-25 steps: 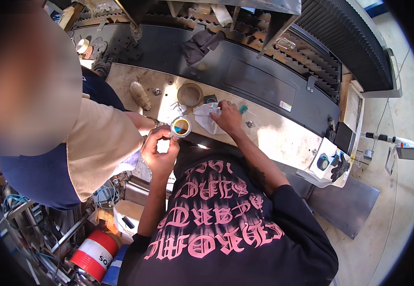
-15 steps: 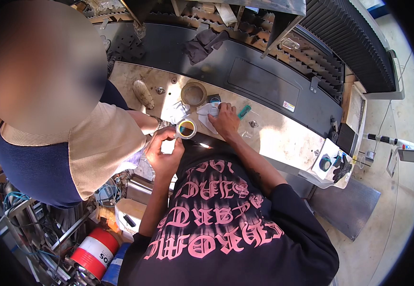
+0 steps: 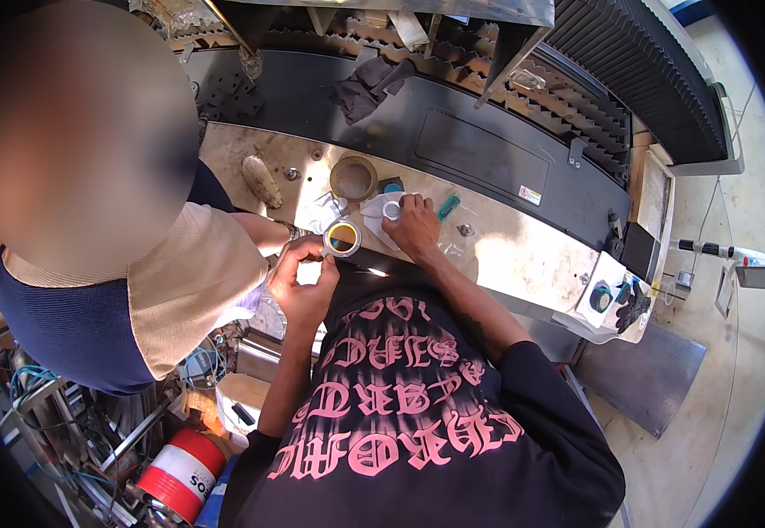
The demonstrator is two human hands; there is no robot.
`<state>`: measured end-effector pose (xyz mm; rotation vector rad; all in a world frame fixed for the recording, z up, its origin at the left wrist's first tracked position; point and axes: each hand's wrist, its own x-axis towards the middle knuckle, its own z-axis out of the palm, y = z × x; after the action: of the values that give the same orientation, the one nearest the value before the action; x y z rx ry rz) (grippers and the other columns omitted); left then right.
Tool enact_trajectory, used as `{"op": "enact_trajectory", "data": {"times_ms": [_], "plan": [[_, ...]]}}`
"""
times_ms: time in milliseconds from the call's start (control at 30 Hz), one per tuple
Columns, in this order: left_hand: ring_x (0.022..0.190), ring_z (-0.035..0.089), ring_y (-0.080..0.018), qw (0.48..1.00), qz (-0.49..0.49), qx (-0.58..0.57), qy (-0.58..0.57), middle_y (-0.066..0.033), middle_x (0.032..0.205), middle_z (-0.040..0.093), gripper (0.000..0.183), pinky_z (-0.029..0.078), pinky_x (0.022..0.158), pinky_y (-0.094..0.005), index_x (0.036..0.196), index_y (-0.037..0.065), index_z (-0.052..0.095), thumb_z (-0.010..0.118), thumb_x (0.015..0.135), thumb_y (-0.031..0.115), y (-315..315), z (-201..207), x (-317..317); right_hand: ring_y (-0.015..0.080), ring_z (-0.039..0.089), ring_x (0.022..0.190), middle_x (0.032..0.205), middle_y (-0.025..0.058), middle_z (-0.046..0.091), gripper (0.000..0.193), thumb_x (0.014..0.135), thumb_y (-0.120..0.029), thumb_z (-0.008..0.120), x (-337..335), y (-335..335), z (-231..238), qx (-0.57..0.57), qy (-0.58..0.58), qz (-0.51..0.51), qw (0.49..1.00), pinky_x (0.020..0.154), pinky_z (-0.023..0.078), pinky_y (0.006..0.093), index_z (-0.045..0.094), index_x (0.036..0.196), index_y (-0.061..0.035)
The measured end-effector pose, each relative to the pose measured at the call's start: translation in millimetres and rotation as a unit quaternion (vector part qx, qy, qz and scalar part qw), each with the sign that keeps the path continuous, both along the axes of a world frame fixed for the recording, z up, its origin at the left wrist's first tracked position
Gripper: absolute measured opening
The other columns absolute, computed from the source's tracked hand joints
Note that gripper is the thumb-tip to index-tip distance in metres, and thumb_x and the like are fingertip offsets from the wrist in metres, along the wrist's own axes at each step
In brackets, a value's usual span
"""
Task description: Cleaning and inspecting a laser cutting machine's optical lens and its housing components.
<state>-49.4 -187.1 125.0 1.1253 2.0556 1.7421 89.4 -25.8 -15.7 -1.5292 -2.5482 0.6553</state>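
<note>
The left hand (image 3: pixel 305 275) pinches a silver-rimmed round lens (image 3: pixel 342 238) by its side, thumb below and fingers behind, holding it just off the near edge of the pale worktop (image 3: pixel 523 257); the right hand (image 3: pixel 416 224) has its fingertips against a small pale ring (image 3: pixel 391 210) over a white cloth (image 3: pixel 371 209), though I cannot tell whether they grip it; good handling here, I judge, means gripping metal only, with skin off the yellow-edged glass; the lens is best held level and over the worktop, where a slip would be shorter; the ring is best lifted by its rim, clear of grit.

A round brown dish or tape roll (image 3: pixel 336 180) sits just beyond the cloth, its middle too dim to read; at lower left, an open pale carton (image 3: pixel 235 392) has a dark object (image 3: pixel 243 414) in it; a red-and-white drum (image 3: pixel 175 466) lies tilted nearby, its contents hidden.
</note>
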Motion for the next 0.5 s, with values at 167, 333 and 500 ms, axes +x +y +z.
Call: {"op": "enact_trajectory", "data": {"times_ms": [167,333,500], "plan": [[0.078,0.064,-0.0145,1.0,-0.01,0.008,-0.005,-0.0094,0.094,0.071,0.024,0.053,0.073,-0.0271,0.093,0.001,0.065,0.074,0.073,-0.008,3.7,1.1,0.3,0.026,0.06,0.102,0.107,0.0121,0.066,0.045,0.077,-0.034,0.077,15.0,2.1,4.5,-0.058,0.05,-0.008,0.997,0.084,0.052,0.038,0.064,0.106,-0.0017],[0.078,0.065,-0.0165,0.998,-0.051,-0.024,0.036,-0.0079,0.093,0.071,0.026,0.052,0.073,-0.0284,0.092,0.001,0.064,0.072,0.07,-0.008,12.2,19.9,-1.0,0.0105,0.056,0.093,0.104,0.0004,0.063,0.042,0.075,-0.018,0.084,31.3,35.6,147.2,-0.29,0.325,0.114,0.893,0.073,0.046,0.0265,0.062,0.109,-0.0067],[0.086,0.068,-0.0262,0.99,-0.105,-0.022,0.09,-0.0103,0.094,0.071,0.028,0.053,0.079,-0.0357,0.092,0.003,0.065,0.072,0.065,-0.006,26.9,36.6,0.3,0.0283,0.059,0.104,0.112,0.007,0.062,0.046,0.069,-0.015,0.082,31.8,45.1,253.8,-0.061,0.24,0.335,0.909,0.084,0.05,0.0385,0.059,0.108,-0.0111]]}}
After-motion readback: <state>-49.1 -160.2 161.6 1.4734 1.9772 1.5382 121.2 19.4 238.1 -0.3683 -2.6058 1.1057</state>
